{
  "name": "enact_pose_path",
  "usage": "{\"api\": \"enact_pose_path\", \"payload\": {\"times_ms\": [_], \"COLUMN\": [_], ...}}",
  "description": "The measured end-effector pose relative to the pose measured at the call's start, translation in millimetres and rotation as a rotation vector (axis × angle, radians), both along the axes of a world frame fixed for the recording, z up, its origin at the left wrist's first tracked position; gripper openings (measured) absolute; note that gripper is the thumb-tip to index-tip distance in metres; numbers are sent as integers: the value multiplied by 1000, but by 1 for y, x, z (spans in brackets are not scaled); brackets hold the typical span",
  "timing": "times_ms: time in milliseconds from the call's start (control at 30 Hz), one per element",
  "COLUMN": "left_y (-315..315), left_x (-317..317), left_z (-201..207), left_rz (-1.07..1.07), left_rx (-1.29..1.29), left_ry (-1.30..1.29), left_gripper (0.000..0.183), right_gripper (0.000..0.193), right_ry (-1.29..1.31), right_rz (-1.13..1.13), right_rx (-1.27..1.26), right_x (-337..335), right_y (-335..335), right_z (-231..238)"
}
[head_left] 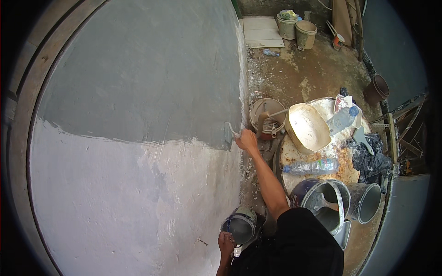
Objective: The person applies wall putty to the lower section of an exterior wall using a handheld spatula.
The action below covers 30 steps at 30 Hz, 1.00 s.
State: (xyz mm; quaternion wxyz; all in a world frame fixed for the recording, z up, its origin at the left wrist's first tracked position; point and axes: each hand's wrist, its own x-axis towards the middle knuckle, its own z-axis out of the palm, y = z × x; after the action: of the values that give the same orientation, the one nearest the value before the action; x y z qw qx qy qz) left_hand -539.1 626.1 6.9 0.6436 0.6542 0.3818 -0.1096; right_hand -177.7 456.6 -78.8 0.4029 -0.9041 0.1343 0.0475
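Observation:
My right hand (247, 139) is closed round a pale-handled paintbrush (234, 132) against the wall, at the right end of the border between grey and white. Its bristles blend into the grey paint and are hard to make out. The upper part of the wall is coated in grey paint (152, 78); below a ragged line lies the white, patchy surface (115, 193). Low down, beside the wall, my left hand (225, 242) grips the rim or handle of a small bucket (242, 225) with grey paint inside. Which of the two it holds is not clear.
A rusty drum top (344, 152) at right bears a cut-open plastic container (307, 128), plastic bottles (311, 166) and a spare brush (363, 139). Nearer stand paint buckets (369, 203). A round tub (268, 117) sits by the wall; more buckets (305, 35) are at the back.

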Motion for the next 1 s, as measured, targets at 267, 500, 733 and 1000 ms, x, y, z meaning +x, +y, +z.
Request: {"api": "enact_pose_path", "payload": {"times_ms": [267, 500, 733, 1000], "left_y": [-8, -8, -12, -14], "left_x": [3, -2, 6, -2], "left_z": [-15, -15, -16, -14], "left_rz": [-6, 1, -81, -57], "left_rx": [-76, -52, 16, -61], "left_ry": [-12, -24, -48, -18], "left_gripper": [10, 8, 11, 8], "right_gripper": [28, 25, 25, 27], "right_ry": [112, -38, -89, 56], "right_rz": [-156, 66, 160, -136], "right_rx": [6, 27, 154, 46], "right_x": [5, -5, -40, -22], "right_y": [-25, -5, -25, -53], "right_z": [-57, -8, 136, -10]}}
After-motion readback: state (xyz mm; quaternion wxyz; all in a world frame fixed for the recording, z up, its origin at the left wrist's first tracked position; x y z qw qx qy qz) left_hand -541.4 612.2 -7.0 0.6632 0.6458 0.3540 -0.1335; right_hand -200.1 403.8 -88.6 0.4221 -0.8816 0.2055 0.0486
